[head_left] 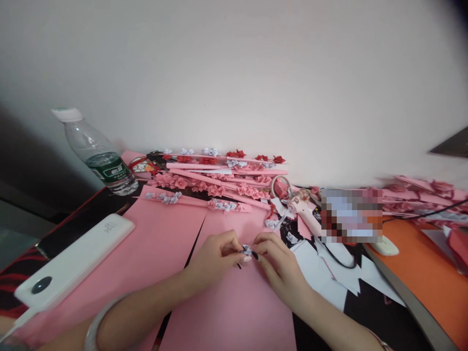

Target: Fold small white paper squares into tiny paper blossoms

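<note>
One small bluish-white paper flower (246,250) in a double fingertip pinch, gripped from one side by left hand (214,251) and from the other by right hand (280,265), neither clenched nor let go. Held over a pink paper sheet (234,307), touching it or not impossible to tell. Probably at the petal-shaping step, judging by the pinch at both edges; calling next for light, even pressure and a steady counter-hold, so as not to crush the folds. Too small and too covered to count petals.

To the left, on another pink sheet (142,243), a white power bank (75,261) with a white cable (24,319) at its near end. Beyond right hand, overlapping white paper sheets (329,287) on a black tabletop (369,317). Farther back, a pale pink glue gun (309,217) and a tape roll (280,186), then a pixelated patch (351,217) hiding whatever lies there; to its right, an orange surface (431,263).

Along the back, pink paper stems (208,178) among red, pink and bluish-white flowers, with a green-labelled water bottle (109,168) upright at left. Behind everything, a pale grey wall (237,78)
</note>
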### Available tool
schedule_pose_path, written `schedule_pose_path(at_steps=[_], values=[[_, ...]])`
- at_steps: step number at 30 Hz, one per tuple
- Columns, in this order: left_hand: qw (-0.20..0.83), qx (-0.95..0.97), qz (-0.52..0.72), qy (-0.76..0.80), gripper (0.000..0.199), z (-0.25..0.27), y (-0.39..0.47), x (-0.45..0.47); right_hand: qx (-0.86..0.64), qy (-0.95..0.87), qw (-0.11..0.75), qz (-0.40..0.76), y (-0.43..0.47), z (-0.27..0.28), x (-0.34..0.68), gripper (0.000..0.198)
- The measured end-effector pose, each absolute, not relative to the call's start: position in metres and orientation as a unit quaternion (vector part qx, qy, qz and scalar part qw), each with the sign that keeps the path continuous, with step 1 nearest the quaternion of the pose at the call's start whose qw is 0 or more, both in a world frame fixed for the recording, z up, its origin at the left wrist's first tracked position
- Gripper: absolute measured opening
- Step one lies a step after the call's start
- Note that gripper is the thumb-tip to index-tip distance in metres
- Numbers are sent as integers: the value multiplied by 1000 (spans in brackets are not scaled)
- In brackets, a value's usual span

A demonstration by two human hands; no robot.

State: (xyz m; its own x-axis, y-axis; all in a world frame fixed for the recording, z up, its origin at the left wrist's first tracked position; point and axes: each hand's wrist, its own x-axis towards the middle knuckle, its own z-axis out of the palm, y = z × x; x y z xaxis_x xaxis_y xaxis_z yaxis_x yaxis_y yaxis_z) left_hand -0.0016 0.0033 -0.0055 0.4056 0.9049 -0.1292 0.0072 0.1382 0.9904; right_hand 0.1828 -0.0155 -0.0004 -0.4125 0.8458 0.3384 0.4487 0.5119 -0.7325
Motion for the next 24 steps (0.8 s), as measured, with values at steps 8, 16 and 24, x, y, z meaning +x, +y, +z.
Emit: schedule_pose_path(at_steps=[8,16,24], values=[[637,546,356,412,18,-7,4,-2,-408,-794,353,279,-16,0,183,22],[634,548,356,414,17,-8,3,-2,-407,-796,353,277,-15,-1,183,21],[635,547,355,414,17,-5,3,-2,-408,-796,354,272,-15,0,183,20]])
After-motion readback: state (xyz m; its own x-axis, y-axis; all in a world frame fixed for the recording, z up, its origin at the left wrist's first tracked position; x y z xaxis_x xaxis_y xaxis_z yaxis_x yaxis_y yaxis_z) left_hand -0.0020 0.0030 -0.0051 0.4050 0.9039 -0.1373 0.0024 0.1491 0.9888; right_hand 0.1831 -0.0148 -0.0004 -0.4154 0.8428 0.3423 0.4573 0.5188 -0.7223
